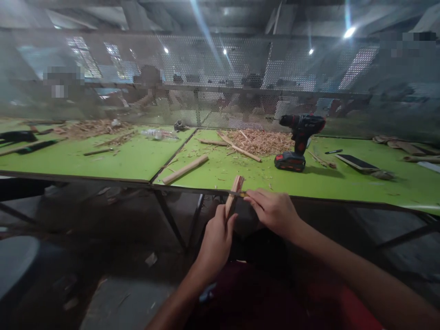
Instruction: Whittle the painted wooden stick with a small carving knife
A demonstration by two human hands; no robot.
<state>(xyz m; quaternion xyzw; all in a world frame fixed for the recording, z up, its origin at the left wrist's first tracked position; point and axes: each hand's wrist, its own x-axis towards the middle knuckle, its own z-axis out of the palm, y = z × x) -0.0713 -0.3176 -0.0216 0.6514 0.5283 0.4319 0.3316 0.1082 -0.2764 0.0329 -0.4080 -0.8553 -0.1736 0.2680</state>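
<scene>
My left hand [219,233] is closed around the lower part of a wooden stick [234,195], which points up and away toward the table edge. In my right hand [275,211] is a small knife [242,194] with a yellowish handle, mostly covered by my fingers. Its thin blade lies across the stick, above my left fingers. A reddish streak shows near the stick's far end. Beyond my hands, a thicker wooden rod [185,169] lies on the green table [220,176].
A cordless drill [300,142] stands on its battery beside a heap of wood shavings [263,142]. To the right lie a pen [333,151] and a phone [357,162]. A plastic bottle [160,134] rests at the left. Behind is a perforated screen [233,101], with people beyond.
</scene>
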